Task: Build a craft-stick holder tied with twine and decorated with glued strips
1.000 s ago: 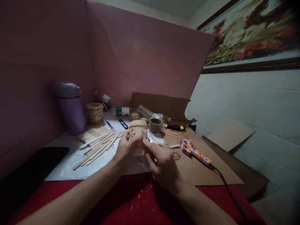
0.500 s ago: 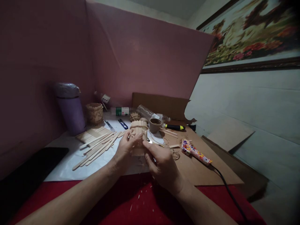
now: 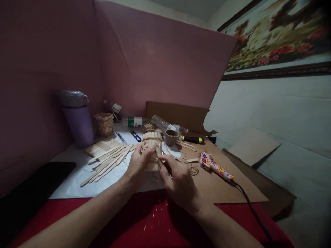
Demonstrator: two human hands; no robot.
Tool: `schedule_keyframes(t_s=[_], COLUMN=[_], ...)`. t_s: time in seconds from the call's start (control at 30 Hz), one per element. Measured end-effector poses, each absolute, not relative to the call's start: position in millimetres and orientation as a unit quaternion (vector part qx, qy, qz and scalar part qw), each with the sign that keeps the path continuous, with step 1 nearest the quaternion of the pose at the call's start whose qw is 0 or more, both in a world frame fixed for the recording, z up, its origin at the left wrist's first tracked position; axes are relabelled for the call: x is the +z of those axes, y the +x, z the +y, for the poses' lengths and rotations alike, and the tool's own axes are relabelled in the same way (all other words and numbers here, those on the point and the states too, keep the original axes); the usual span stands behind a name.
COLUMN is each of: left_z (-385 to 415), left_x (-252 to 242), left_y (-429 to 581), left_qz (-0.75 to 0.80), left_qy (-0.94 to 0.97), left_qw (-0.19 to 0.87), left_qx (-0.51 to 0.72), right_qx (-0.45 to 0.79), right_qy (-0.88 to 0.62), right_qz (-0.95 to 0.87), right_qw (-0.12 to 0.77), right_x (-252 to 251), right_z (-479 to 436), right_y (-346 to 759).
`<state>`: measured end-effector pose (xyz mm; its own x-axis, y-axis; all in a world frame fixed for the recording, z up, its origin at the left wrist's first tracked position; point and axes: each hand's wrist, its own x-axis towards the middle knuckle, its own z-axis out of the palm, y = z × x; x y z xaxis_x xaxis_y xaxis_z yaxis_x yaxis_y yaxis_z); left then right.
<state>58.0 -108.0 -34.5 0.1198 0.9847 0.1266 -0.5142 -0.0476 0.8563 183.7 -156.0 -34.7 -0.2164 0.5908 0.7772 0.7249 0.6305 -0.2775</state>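
Note:
A small pot of upright craft sticks [image 3: 153,139], bound with twine near its top and bottom, stands upright in the middle of the view. My left hand [image 3: 137,164] is closed around its left side, the thumb lying across the front near a small wooden petal shape. At the pot's lower right edge, my right hand [image 3: 178,179] has its thumb and forefinger pressed together. Whatever lies between those fingertips is too small or hidden to name. Just behind my right hand is a loose tangle of twine [image 3: 193,169].
Loose craft sticks [image 3: 110,165] spread out at left, near a decorated pot [image 3: 104,124] and a purple tumbler [image 3: 79,120]. A brown cup [image 3: 171,137] and plastic bottles stand or lie behind. The flowered glue gun [image 3: 214,167] lies on cardboard at right, its cord trailing forward.
My right fingertips have shifted slightly at the pot's right edge, and the shiny metal piece beside them is now mostly hidden. The left hand keeps its hold, with the pot turned slightly.

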Motion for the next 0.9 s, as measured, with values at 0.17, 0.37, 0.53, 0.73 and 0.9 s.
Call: schedule_keyframes(t_s=[0.17,0.37,0.53,0.73,0.9], left_z=[-108.3,-109.9,-107.0,-106.3,-107.6], left_x=[-34.0,-33.6,-37.1,-39.5,-38.2], left_y=[59.3,59.1,58.7,57.9,58.5], left_qz=[0.28,0.282,0.287,0.29,0.3], left_qy=[0.413,0.417,0.434,0.452,0.449], left_qw=[0.626,0.621,0.611,0.6,0.594], left_qx=[0.6,0.6,0.597,0.594,0.596], right_qx=[-0.074,-0.073,-0.088,-0.075,-0.08], right_qy=[-0.424,-0.422,-0.421,-0.43,-0.432], right_qz=[-0.772,-0.781,-0.785,-0.775,-0.777], right_qw=[0.468,0.456,0.446,0.457,0.451], right_x=[-35.7,-35.5,-35.8,-37.5,-38.0], right_z=[-155.7,-156.6,-156.2,-155.3,-154.4], right_y=[183.7,184.5,185.4,185.3,185.5])
